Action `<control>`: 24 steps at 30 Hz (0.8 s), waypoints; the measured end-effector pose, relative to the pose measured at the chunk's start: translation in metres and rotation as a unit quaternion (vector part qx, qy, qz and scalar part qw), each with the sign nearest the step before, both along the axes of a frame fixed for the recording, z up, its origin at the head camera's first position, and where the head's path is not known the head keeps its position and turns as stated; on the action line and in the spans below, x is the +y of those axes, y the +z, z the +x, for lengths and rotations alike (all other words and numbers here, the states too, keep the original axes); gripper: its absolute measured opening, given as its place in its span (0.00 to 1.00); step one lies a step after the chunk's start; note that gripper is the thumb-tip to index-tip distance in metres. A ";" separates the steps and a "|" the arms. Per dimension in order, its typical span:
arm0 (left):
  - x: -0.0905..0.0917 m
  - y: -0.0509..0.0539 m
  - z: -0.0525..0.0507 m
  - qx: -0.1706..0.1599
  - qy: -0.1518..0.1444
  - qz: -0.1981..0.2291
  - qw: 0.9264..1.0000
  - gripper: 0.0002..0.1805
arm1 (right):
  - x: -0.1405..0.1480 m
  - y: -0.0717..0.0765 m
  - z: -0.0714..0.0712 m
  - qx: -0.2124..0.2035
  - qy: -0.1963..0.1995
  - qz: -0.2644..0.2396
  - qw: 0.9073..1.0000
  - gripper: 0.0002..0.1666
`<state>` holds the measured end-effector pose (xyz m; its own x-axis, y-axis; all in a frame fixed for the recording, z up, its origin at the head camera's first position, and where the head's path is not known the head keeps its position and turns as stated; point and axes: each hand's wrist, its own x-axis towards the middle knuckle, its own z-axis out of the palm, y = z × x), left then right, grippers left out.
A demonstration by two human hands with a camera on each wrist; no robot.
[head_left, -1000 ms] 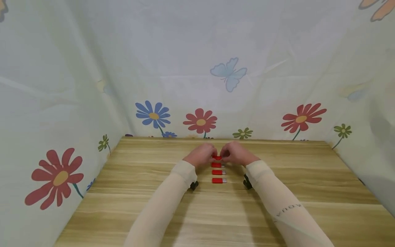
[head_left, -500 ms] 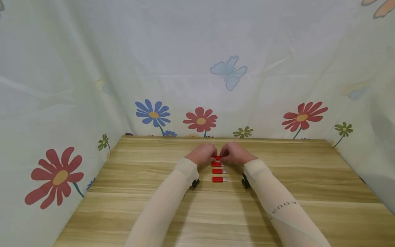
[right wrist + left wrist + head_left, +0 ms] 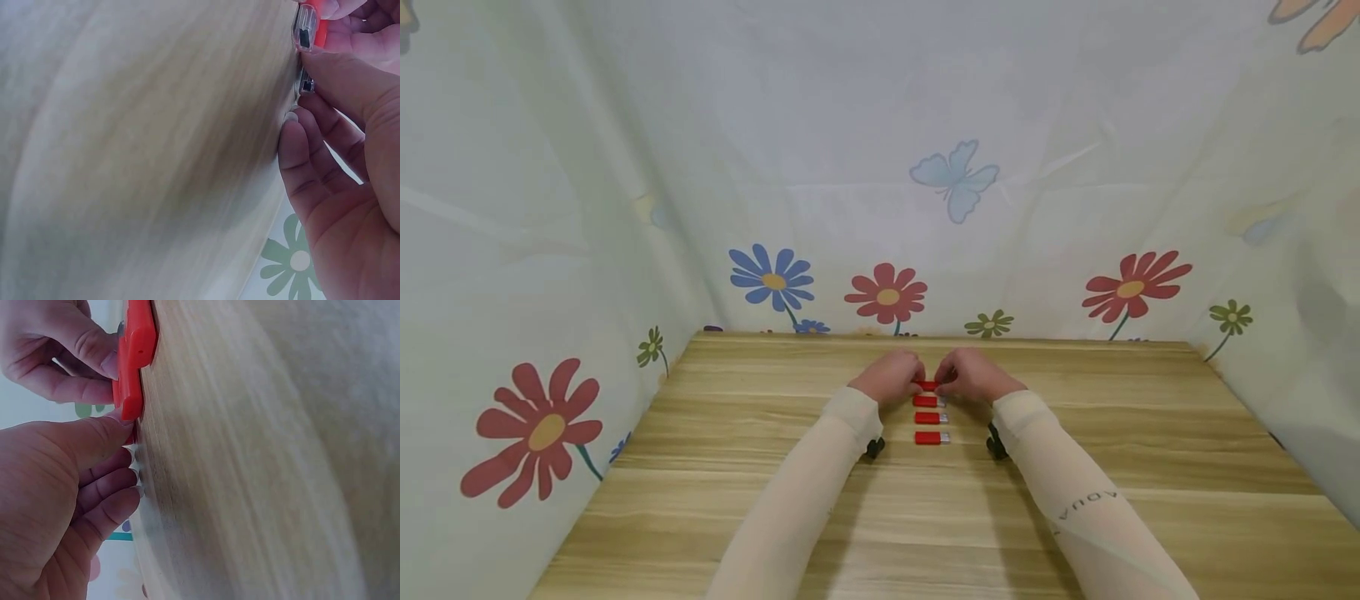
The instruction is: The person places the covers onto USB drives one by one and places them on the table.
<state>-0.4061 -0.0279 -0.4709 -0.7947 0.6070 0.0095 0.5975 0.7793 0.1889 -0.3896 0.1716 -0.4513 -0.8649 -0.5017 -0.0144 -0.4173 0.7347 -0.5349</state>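
Several red USB flash drives lie in a column on the wooden table, their pale connector ends to the right in the head view: the nearest drive [image 3: 932, 438], the third drive [image 3: 931, 418], the second drive [image 3: 929, 402] and the farthest drive [image 3: 928, 387]. My left hand [image 3: 891, 377] pinches the left end of the farthest drive between thumb and fingers. At its other end, my right hand [image 3: 976, 375] pinches it, partly hiding the connector. The left wrist view shows the left thumb [image 3: 103, 434] against the red casing. Clear-covered connectors [image 3: 306, 31] show in the right wrist view.
The wooden table [image 3: 737, 500] runs up to a pale cloth backdrop [image 3: 850, 125] printed with flowers and a butterfly, which also covers both sides. Black wrist mounts [image 3: 997, 442] sit under the sleeves, on either side of the column.
Both hands stay at the farthest drive and shift very slightly toward the second drive. The right forearm turns a little inward. The other drives keep their places.
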 end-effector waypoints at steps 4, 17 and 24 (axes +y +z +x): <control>-0.001 -0.006 -0.003 -0.004 -0.002 0.004 1.000 0.07 | 0.001 -0.003 0.001 -0.009 0.001 -0.007 1.000 0.06; -0.004 -0.008 -0.005 -0.014 0.009 0.018 1.000 0.07 | 0.002 -0.005 0.002 -0.016 -0.010 -0.009 1.000 0.08; -0.004 -0.004 -0.003 -0.017 0.016 0.020 1.000 0.08 | 0.002 -0.003 0.001 -0.012 -0.008 -0.001 1.000 0.08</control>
<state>-0.4090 -0.0319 -0.4751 -0.8138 0.5811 0.0069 0.5655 0.7891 0.2397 -0.3891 0.1738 -0.4547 -0.8724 -0.4877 -0.0338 -0.3926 0.7400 -0.5462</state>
